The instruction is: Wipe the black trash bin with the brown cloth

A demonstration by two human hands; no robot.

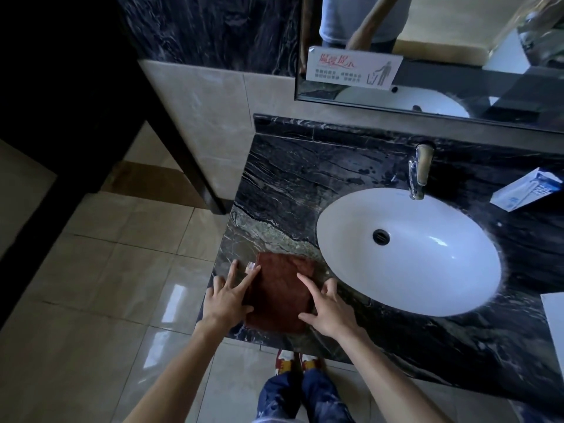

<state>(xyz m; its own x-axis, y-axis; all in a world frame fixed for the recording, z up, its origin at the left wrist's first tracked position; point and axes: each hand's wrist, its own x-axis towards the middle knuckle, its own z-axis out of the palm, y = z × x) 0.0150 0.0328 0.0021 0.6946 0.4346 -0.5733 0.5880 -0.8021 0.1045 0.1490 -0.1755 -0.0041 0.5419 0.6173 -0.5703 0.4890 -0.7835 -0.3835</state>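
Brown cloth [279, 293]: folded to a rough rectangle, lying flat on the black marble counter [305, 178], just left of the sink [409, 251] and near the counter's front left corner. Left hand [227, 296]: palm down at the cloth's left edge, fingers straight and spread; the longer fingers reach onto the cloth's upper left part, the thumb lies against its left side. Right hand [328, 306]: palm down at the cloth's right edge, fingers spread; the forefinger stretches onto the cloth, the thumb touches its lower right part, the remaining fingers rest on the counter between cloth and sink. Neither hand pinches or curls around the cloth. Sink: white oval basin set in the counter, dark drain at its centre. Tap [420, 169]: chrome, behind the sink, spout over the basin's rear rim. Carton [526, 189]: white and blue, lying on the counter to the right of the tap. Mirror [427, 56]: on the wall behind the sink, bearing a white sign [354, 68] with red characters in its lower left corner. Floor [106, 300]: beige glossy tiles, left of the counter. Shoes [297, 361]: below the counter's front edge, under the cloth.
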